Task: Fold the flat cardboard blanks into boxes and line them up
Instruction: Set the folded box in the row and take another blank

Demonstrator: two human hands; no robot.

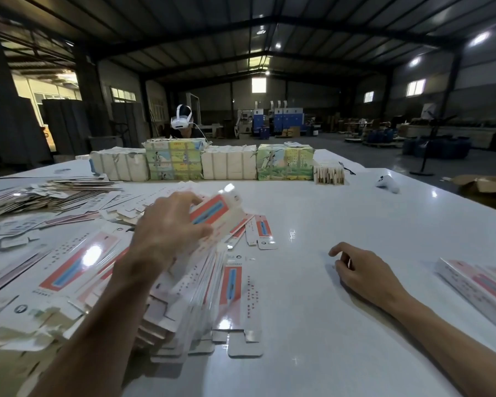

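Observation:
A fanned pile of flat cardboard blanks (pixel 235 296), white with red and blue panels, covers the left and middle of the white table (pixel 341 213). My left hand (pixel 166 227) grips one blank (pixel 212 210) by its edge and lifts it, tilted, above the pile; it looks blurred. Fingers loosely curled and holding nothing, my right hand (pixel 364 273) rests on the bare table to the right of the pile. Folded boxes (pixel 481 287) lie side by side at the table's right edge.
Wrapped bundles (pixel 229 163) stand in a row along the far side of the table, with a person in a white headset (pixel 181 118) behind them. A white controller (pixel 387 183) lies at the far right. More loose blanks (pixel 40 193) are heaped at the far left.

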